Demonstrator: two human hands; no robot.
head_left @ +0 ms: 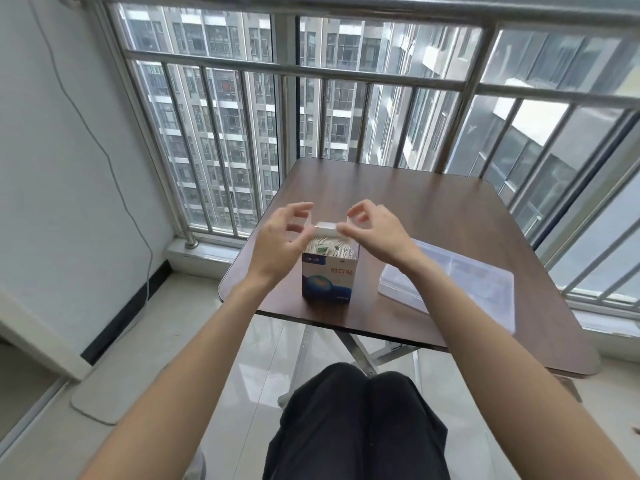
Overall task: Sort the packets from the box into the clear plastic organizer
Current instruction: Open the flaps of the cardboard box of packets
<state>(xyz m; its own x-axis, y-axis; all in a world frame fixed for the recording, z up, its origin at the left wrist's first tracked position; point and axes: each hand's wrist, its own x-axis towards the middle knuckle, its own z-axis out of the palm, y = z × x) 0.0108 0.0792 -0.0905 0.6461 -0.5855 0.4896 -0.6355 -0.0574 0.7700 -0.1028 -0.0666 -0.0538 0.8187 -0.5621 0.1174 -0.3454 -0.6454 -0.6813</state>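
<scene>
Both hands work at the box: the left hand and right hand pinch its white top flap. Packets stand directly below; the organizer lies right of the box, nearer the right hand.

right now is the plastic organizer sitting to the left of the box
No, the clear plastic organizer lies on the table to the right of the open box, under the right forearm.
</scene>
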